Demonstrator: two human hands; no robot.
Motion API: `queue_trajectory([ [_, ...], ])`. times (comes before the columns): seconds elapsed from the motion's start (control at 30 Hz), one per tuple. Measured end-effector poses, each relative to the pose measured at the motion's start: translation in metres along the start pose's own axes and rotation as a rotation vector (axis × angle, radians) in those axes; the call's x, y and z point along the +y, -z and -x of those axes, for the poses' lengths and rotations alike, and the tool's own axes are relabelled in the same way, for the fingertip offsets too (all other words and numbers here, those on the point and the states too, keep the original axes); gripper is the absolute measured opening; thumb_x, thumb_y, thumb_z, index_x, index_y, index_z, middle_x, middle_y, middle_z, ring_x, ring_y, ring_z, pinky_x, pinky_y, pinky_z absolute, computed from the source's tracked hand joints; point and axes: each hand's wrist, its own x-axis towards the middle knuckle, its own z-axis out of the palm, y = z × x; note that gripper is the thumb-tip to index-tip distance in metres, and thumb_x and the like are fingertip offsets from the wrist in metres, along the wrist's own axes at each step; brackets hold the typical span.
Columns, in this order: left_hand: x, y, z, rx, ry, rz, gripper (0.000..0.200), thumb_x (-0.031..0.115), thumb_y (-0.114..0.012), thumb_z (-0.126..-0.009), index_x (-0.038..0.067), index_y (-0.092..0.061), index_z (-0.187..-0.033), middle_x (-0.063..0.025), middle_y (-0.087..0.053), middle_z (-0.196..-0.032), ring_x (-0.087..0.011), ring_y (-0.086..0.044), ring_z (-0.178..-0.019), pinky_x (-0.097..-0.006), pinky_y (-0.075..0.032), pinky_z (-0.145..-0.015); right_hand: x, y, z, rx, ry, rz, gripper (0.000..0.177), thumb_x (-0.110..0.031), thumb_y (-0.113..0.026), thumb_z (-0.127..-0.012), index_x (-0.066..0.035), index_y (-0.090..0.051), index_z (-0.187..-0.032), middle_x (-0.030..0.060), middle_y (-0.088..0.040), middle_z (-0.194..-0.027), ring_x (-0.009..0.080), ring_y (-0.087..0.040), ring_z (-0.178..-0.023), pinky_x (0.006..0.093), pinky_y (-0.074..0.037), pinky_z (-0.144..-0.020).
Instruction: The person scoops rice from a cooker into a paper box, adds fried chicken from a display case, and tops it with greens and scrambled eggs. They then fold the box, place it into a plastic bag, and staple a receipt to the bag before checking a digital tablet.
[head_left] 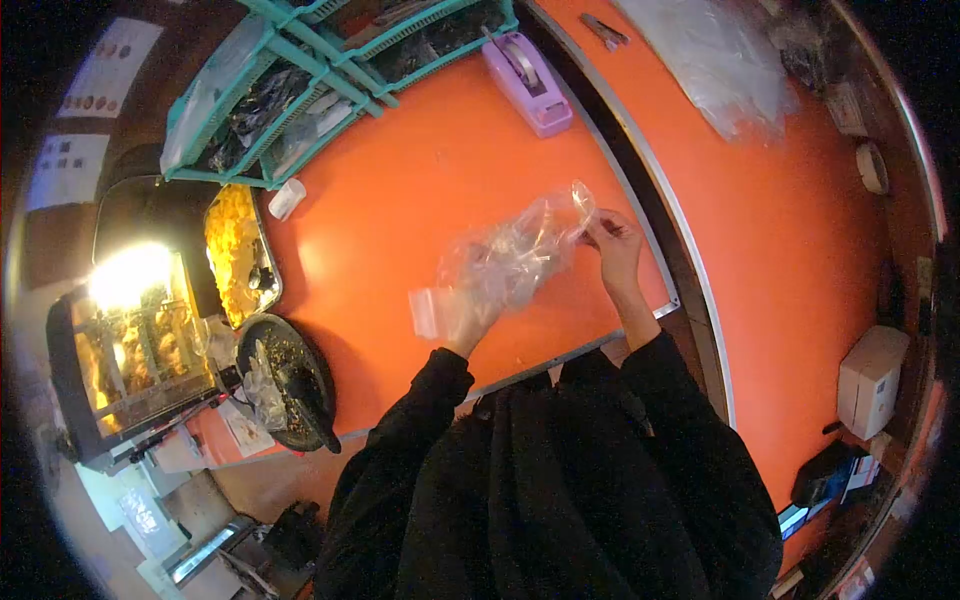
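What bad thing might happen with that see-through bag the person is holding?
The clear bag is thin and held up between the left hand and right hand, so a harder pull might tear it. The right hand pinches only its top edge, so it might slip free. It hangs over the orange table, so anything inside could spill there.

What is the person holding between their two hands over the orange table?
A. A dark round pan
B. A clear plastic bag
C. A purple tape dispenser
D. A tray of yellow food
B: the left hand and the right hand both grip a clear plastic bag above the orange table, while the purple tape dispenser sits untouched farther back.
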Motion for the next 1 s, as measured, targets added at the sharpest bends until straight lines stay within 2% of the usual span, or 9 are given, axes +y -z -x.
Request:
queue_trajectory([
  [0.17, -0.022, -0.011, 0.026, 0.083, 0.016, 0.361, 0.049, 0.03, -0.058, -0.074, 0.003, -0.044, -0.113, -0.0104, -0.047, -0.113, -0.0207, -0.043, -0.105, -0.033, -0.034, -0.089, -0.06, -0.008, 0.0, 0.094, 0.254, -0.084, 0.008, 0.002, -0.059, -0.073, 0.004, -0.057, -0.08, 0.0074, -0.059, -0.07, 0.0124, -0.057, -0.059, 0.0245, -0.048, -0.054],
  [0.3, -0.023, -0.01, 0.033, 0.075, 0.044, 0.458, 0.047, 0.027, -0.059, -0.073, 0.003, -0.045, -0.111, -0.01, -0.048, -0.111, -0.0205, -0.045, -0.102, -0.0326, -0.036, -0.086, -0.123, -0.017, 0.018, 0.055, 0.546, -0.051, 0.009, 0.007, -0.058, -0.071, 0.002, -0.053, -0.076, 0.0103, -0.058, -0.076, 0.015, -0.058, -0.064, 0.0238, -0.048, -0.056],
  [0.33, -0.023, -0.01, 0.031, 0.069, 0.045, 0.468, 0.046, 0.027, -0.059, -0.073, 0.003, -0.046, -0.11, -0.0099, -0.048, -0.11, -0.0205, -0.045, -0.101, -0.0325, -0.036, -0.086, -0.133, -0.015, 0.024, 0.027, 0.63, 0.024, 0.016, 0.009, -0.06, -0.069, 0.001, -0.051, -0.079, 0.0124, -0.057, -0.08, 0.0161, -0.058, -0.067, 0.0236, -0.048, -0.058],
  [0.53, -0.022, -0.006, 0.029, 0.051, 0.05, 0.505, 0.043, 0.023, -0.06, -0.071, 0.002, -0.048, -0.106, -0.0094, -0.049, -0.107, -0.0203, -0.047, -0.097, -0.0319, -0.038, -0.082, -0.162, -0.016, 0.038, 0.047, 0.79, 0.003, 0.03, 0.008, -0.063, -0.067, 0.0, -0.047, -0.091, 0.0127, -0.058, -0.08, 0.0176, -0.059, -0.074, 0.025, -0.048, -0.063],
  [0.63, -0.022, -0.002, 0.028, 0.046, 0.049, 0.521, 0.041, 0.021, -0.061, -0.07, 0.002, -0.049, -0.104, -0.0091, -0.05, -0.105, -0.0202, -0.048, -0.095, -0.0316, -0.04, -0.081, -0.16, -0.013, 0.037, 0.05, 0.782, 0.036, 0.028, 0.005, -0.063, -0.068, 0.0, -0.048, -0.091, 0.0124, -0.059, -0.082, 0.0178, -0.06, -0.077, 0.0253, -0.048, -0.065],
  [0.73, -0.021, 0.001, 0.029, 0.048, 0.044, 0.532, 0.039, 0.019, -0.061, -0.069, 0.002, -0.05, -0.102, -0.0088, -0.051, -0.103, -0.0201, -0.049, -0.093, -0.0313, -0.041, -0.079, -0.144, -0.013, 0.023, 0.117, 0.537, 0.121, 0.026, 0.003, -0.063, -0.068, -0.001, -0.05, -0.09, 0.0108, -0.059, -0.083, 0.0151, -0.059, -0.074, 0.0238, -0.047, -0.064],
  [0.87, -0.02, 0.005, 0.029, 0.055, 0.034, 0.543, 0.037, 0.017, -0.062, -0.068, 0.001, -0.051, -0.1, -0.0085, -0.052, -0.101, -0.02, -0.051, -0.091, -0.0309, -0.042, -0.077, -0.029, -0.005, -0.022, 0.097, 0.206, 0.145, 0.02, 0.001, -0.065, -0.064, -0.003, -0.055, -0.081, 0.0053, -0.061, -0.077, 0.0108, -0.057, -0.069, 0.0228, -0.045, -0.06],
  [0.93, -0.018, 0.007, 0.028, 0.058, 0.019, 0.531, 0.036, 0.015, -0.062, -0.067, 0.001, -0.052, -0.098, -0.0083, -0.053, -0.099, -0.0199, -0.051, -0.089, -0.0307, -0.043, -0.076, 0.029, -0.01, -0.019, -0.019, 0.072, 0.175, 0.021, 0.0, -0.066, -0.062, -0.004, -0.055, -0.079, 0.0038, -0.061, -0.075, 0.0097, -0.057, -0.069, 0.0229, -0.046, -0.061],
  [1.0, -0.014, 0.011, 0.026, 0.07, -0.019, 0.453, 0.035, 0.014, -0.063, -0.067, 0.001, -0.053, -0.097, -0.0081, -0.053, -0.098, -0.0198, -0.052, -0.088, -0.0305, -0.044, -0.074, 0.049, -0.028, -0.007, -0.14, -0.011, 0.175, 0.021, 0.0, -0.067, -0.061, -0.003, -0.055, -0.079, 0.0033, -0.06, -0.075, 0.0094, -0.057, -0.069, 0.0227, -0.046, -0.062],
])
